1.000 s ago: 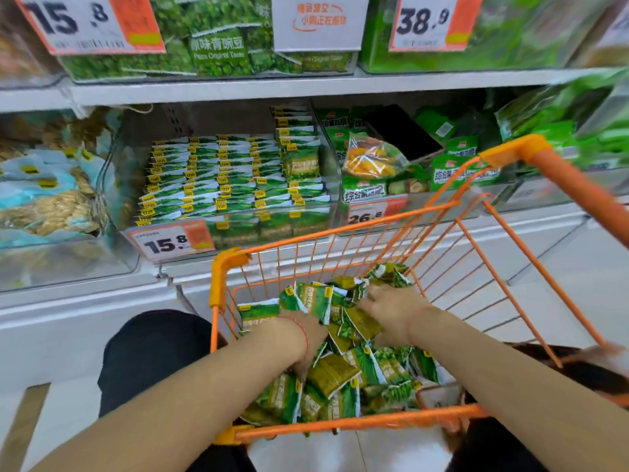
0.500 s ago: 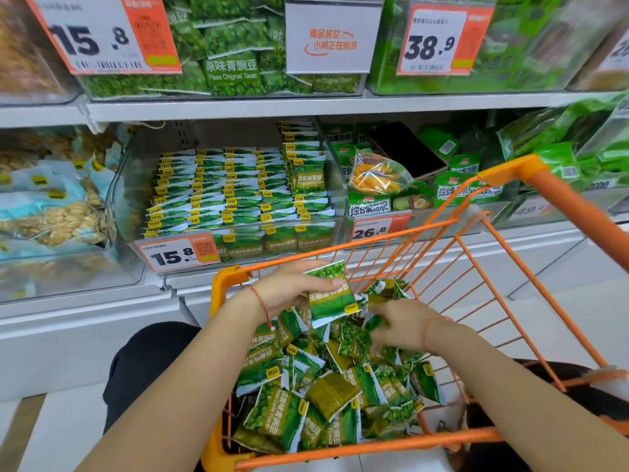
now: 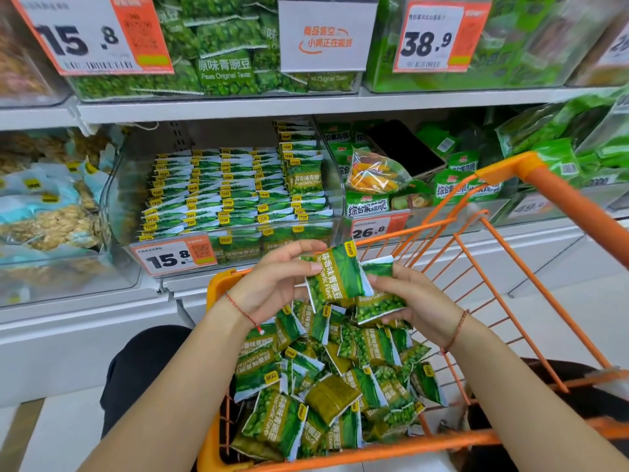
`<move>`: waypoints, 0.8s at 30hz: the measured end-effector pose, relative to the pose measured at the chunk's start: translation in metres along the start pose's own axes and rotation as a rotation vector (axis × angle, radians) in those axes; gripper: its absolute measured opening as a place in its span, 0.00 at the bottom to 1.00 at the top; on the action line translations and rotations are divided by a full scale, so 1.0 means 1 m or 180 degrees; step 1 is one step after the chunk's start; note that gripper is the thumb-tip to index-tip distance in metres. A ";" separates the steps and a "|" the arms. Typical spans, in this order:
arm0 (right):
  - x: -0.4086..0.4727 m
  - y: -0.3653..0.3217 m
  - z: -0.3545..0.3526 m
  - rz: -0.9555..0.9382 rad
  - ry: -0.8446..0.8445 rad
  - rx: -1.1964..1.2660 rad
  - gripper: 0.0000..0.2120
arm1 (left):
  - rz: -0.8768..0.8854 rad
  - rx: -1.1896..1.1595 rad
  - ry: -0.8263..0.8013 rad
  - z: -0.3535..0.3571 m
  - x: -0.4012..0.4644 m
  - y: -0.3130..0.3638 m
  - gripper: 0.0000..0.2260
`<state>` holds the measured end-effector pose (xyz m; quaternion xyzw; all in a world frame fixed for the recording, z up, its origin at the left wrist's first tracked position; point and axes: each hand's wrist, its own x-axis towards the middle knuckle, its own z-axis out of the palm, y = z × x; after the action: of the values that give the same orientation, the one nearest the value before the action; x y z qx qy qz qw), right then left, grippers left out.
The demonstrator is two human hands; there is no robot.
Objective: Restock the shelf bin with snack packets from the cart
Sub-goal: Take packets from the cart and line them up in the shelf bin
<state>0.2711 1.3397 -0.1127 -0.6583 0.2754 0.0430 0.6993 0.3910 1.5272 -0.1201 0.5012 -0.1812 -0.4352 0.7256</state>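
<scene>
Both hands are raised above the orange cart [image 3: 558, 195], each with a green snack packet. The left hand [image 3: 275, 287] pinches a garlic-flavour pea packet [image 3: 335, 277] between thumb and curled fingers, holding it tilted with its yellow logo corner at the far end. The right hand [image 3: 413, 301] grips a second packet [image 3: 377, 298] just to the right, partly tucked behind the first, fingers curled under its near edge. The two packets overlap and appear to touch.

Below the hands, a loose heap of packets [image 3: 326, 386] of the same kind fills the near left part of the cart, lying at all angles.

Beyond the cart, on the lower shelf, the clear shelf bin [image 3: 119, 192] carries neat rows of matching packets [image 3: 224, 192] stacked on edge, with a 15.8 price tag [image 3: 173, 257] on its front. To its right another bin holds mixed vegetable-crisp packs [image 3: 374, 172] above a 26.8 tag [image 3: 374, 228].
</scene>
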 end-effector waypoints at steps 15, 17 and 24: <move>-0.005 0.000 0.012 -0.0193 0.0061 0.0242 0.22 | 0.0520 0.1887 0.0799 0.029 0.002 -0.024 0.26; -0.003 0.001 0.009 -0.0205 0.0207 0.0160 0.10 | 0.0399 0.2115 0.0720 0.031 0.001 -0.027 0.27; 0.007 -0.007 -0.021 -0.0140 0.1251 0.1251 0.07 | 0.0337 0.4622 0.0718 0.026 0.006 -0.043 0.08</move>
<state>0.2733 1.3170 -0.1098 -0.5116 0.3944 -0.1550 0.7475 0.3568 1.5026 -0.1483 0.8877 -0.3720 -0.1159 0.2453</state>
